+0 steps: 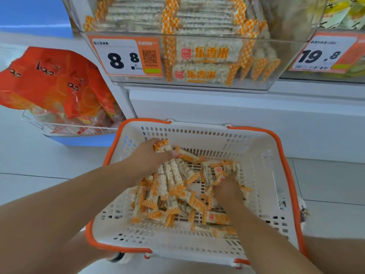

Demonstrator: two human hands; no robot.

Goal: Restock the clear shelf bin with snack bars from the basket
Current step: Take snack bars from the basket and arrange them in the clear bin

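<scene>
Your left hand grips a few snack bars in the basket; right hand digs in, grip unclear. Bars are light, crinkly, slippery, brittle: grab mid-length, gently.

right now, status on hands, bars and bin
Left hand grips a few snack bars; right hand digs into the pile. Both inside basket. Clear bin above, nothing blocking.
</scene>
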